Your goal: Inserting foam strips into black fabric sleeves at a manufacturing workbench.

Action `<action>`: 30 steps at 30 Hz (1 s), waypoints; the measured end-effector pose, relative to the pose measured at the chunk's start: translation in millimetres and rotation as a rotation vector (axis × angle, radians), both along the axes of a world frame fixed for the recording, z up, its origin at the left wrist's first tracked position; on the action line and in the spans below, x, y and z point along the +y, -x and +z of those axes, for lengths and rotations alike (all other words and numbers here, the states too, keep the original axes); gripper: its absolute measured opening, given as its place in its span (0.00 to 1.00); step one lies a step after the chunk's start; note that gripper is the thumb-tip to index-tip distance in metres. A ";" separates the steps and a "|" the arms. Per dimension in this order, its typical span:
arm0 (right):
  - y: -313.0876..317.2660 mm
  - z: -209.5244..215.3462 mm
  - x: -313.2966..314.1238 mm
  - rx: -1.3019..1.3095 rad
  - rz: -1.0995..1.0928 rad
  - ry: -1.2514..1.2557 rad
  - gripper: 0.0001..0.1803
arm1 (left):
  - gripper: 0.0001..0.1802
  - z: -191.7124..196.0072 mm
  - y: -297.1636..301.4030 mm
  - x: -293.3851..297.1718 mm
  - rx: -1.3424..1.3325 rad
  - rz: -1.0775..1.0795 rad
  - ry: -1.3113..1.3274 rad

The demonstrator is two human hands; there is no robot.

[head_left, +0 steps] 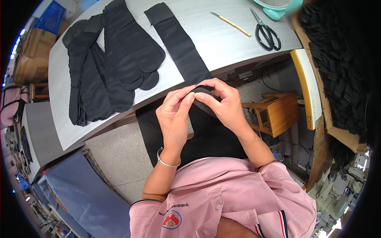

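Observation:
Just off the table's near edge, my left hand and my right hand meet, both closed in a pinch on a folded black fabric piece. The thumbs press together at its upper edge. A long black fabric strip lies on the table and runs toward my hands; whether it joins the held piece is hidden behind my fingers. To the left are layered black fabric pieces with rounded ends, and another bunch of them beside these. Black-handled scissors and a thin tool with a wooden handle lie at the far right.
The pale table has a curved near edge. A wooden stool stands below it at right. Beyond is a cardboard box heaped with small black pieces. A mint-green object sits at the back; blue-grey cloth drapes lower left.

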State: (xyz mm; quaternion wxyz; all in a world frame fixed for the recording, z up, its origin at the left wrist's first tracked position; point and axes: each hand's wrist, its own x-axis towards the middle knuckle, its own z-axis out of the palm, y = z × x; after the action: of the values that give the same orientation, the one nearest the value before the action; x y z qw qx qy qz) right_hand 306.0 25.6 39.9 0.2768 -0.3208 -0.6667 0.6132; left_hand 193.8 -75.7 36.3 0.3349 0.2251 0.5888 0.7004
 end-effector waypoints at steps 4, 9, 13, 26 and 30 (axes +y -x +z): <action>-1.4 0.0 7.0 0.027 0.043 0.042 0.09 | 0.13 1.1 2.8 0.3 -0.106 -0.045 0.062; -10.5 -1.2 17.6 0.040 0.118 0.021 0.09 | 0.14 -5.6 17.4 3.5 -0.348 -0.092 0.026; -15.1 -1.0 18.6 0.031 0.137 -0.059 0.09 | 0.09 -16.6 22.0 8.3 -0.510 -0.291 0.001; -29.0 -5.3 2.6 -0.027 -0.171 -0.094 0.25 | 0.09 -1.1 19.0 6.4 -0.486 -0.529 0.086; -36.1 -0.4 4.1 -0.092 -0.149 -0.159 0.21 | 0.05 3.1 10.3 6.0 -0.318 -0.489 0.053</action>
State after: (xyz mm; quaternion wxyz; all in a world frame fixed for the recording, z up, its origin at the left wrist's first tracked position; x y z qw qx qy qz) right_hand 342.2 29.7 39.5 0.3151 -0.3744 -0.6995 0.5208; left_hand 183.5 -69.7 39.4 0.5876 0.2390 0.4752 0.6097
